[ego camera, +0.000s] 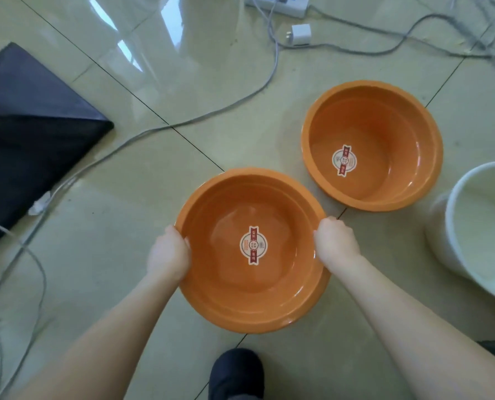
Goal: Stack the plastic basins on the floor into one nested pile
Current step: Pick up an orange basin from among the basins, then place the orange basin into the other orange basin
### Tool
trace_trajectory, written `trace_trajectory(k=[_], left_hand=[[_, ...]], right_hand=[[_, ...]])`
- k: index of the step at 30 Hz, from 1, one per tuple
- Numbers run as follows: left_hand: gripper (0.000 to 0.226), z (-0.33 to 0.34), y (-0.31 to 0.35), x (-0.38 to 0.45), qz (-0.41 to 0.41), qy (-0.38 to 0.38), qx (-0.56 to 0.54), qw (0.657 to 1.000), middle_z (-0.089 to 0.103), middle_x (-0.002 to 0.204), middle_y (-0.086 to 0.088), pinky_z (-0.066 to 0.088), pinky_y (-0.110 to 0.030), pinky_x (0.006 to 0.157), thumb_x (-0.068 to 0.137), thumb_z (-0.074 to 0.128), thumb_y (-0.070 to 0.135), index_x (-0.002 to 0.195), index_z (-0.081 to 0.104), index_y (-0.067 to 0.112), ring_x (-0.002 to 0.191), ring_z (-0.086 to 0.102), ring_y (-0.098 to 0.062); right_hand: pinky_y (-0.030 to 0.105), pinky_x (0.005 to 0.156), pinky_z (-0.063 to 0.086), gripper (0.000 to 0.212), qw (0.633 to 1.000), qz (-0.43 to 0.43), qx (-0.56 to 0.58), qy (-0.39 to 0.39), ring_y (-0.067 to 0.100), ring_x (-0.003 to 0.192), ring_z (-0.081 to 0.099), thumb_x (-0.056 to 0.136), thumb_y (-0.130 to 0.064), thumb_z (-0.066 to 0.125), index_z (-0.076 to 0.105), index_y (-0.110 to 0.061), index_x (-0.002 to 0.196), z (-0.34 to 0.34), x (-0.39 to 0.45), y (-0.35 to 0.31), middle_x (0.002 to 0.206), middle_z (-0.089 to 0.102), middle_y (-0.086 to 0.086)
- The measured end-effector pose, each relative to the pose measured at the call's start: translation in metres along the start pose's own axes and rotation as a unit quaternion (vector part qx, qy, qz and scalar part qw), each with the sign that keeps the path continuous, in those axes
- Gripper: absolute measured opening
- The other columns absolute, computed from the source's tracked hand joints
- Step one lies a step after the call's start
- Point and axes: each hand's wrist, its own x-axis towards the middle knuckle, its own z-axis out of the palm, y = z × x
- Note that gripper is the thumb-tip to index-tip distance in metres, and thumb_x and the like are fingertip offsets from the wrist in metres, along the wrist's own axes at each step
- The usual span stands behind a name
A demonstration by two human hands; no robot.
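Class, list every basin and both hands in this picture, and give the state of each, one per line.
Near orange basin: upright, empty, gripped at both rims.
Far orange basin: upright, empty, untouched, not nested.
White basin: upright, partly out of frame.
Left hand: closed on the near basin's rim.
Right hand: closed on its opposite rim.

Two hands hold the near orange basin (253, 249) by its rim: the left hand (168, 252) on one side, the right hand (337, 241) on the other. It may be lifted off the floor (125, 226). Beyond it sits a second orange basin (371, 145), and right of it a white basin (482, 229).
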Motion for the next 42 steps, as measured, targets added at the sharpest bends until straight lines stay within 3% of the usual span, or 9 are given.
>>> trace_trajectory(k=[3,9,15,20,26,30,32,36,42], left_hand=[[0.033,0.010,-0.003,0.002,-0.016,-0.011,-0.005,1.000,0.060,0.115,-0.024,0.043,-0.040,0.073,0.098,0.040,0.023,0.118,0.045,-0.001,0.104,0.059,-0.042],[0.070,-0.037,0.035,-0.034,0.005,-0.019,0.090,0.996,0.047,0.136,-0.018,0.040,-0.047,0.103,0.085,0.057,0.046,0.138,0.034,0.006,0.126,0.045,-0.037],[0.093,-0.102,0.142,-0.061,0.082,-0.058,0.003,0.995,0.042,0.146,-0.015,0.033,-0.047,0.112,0.076,0.062,0.057,0.147,0.025,0.008,0.135,0.038,-0.034],[0.096,-0.083,0.250,-0.042,0.109,-0.086,-0.024,0.990,0.038,0.149,-0.013,0.038,-0.044,0.107,0.076,0.064,0.057,0.147,0.023,0.007,0.136,0.038,-0.031],[0.081,-0.009,0.324,0.023,0.106,-0.102,-0.030,0.989,0.045,0.140,-0.014,0.049,-0.043,0.096,0.081,0.063,0.048,0.142,0.029,0.005,0.123,0.051,-0.033],[0.040,0.019,0.334,0.054,0.103,-0.043,-0.013,0.994,0.053,0.128,-0.021,0.048,-0.045,0.088,0.091,0.049,0.015,0.127,0.039,-0.001,0.113,0.057,-0.039],[0.034,0.023,0.333,0.057,0.106,-0.030,-0.019,0.994,0.056,0.123,-0.023,0.048,-0.046,0.088,0.092,0.044,0.008,0.123,0.039,-0.002,0.111,0.058,-0.040],[0.029,-0.004,0.322,0.036,0.110,-0.023,-0.040,0.993,0.059,0.118,-0.023,0.044,-0.042,0.075,0.092,0.043,0.007,0.120,0.040,-0.002,0.107,0.059,-0.040],[0.029,-0.120,0.245,-0.031,0.110,0.012,-0.045,0.993,0.061,0.112,-0.020,0.043,-0.037,0.068,0.093,0.045,0.011,0.119,0.042,-0.001,0.099,0.061,-0.038]], right_hand=[[0.036,0.080,0.048,0.024,0.999,0.017,0.035,0.000,0.038,0.111,0.060,0.097,-0.009,0.044,0.051,0.005,0.115,0.007,0.000,0.001,0.118,0.061,0.020],[0.040,0.085,0.047,0.051,0.995,0.019,0.098,0.010,0.038,0.113,0.057,0.090,-0.039,0.056,0.045,0.000,0.122,-0.062,-0.032,0.014,0.121,0.059,0.019],[0.041,0.091,0.047,0.081,0.970,0.118,0.207,0.039,0.034,0.120,0.053,0.074,-0.052,0.069,0.043,-0.003,0.134,-0.167,-0.020,0.076,0.131,0.056,0.016],[0.041,0.092,0.047,0.079,0.963,0.164,0.205,0.057,0.034,0.122,0.053,0.072,-0.051,0.072,0.048,-0.001,0.129,-0.188,0.047,0.137,0.132,0.055,0.017],[0.040,0.088,0.048,0.075,0.959,0.193,0.206,0.033,0.037,0.115,0.057,0.074,-0.047,0.073,0.051,0.005,0.123,-0.137,0.153,0.174,0.123,0.059,0.022],[0.038,0.087,0.047,0.046,0.961,0.195,0.187,0.053,0.038,0.113,0.058,0.090,-0.026,0.059,0.051,0.006,0.121,-0.105,0.186,0.184,0.122,0.061,0.023],[0.040,0.087,0.047,0.041,0.961,0.195,0.185,0.072,0.040,0.113,0.057,0.092,-0.024,0.056,0.050,0.005,0.119,-0.105,0.190,0.187,0.121,0.060,0.025],[0.042,0.086,0.047,0.040,0.966,0.175,0.161,0.096,0.042,0.112,0.057,0.092,-0.025,0.057,0.051,0.005,0.117,-0.137,0.162,0.181,0.119,0.060,0.027],[0.044,0.087,0.047,0.039,0.973,0.120,0.170,0.103,0.043,0.110,0.056,0.091,-0.024,0.058,0.050,0.006,0.115,-0.210,0.039,0.131,0.116,0.060,0.030]])
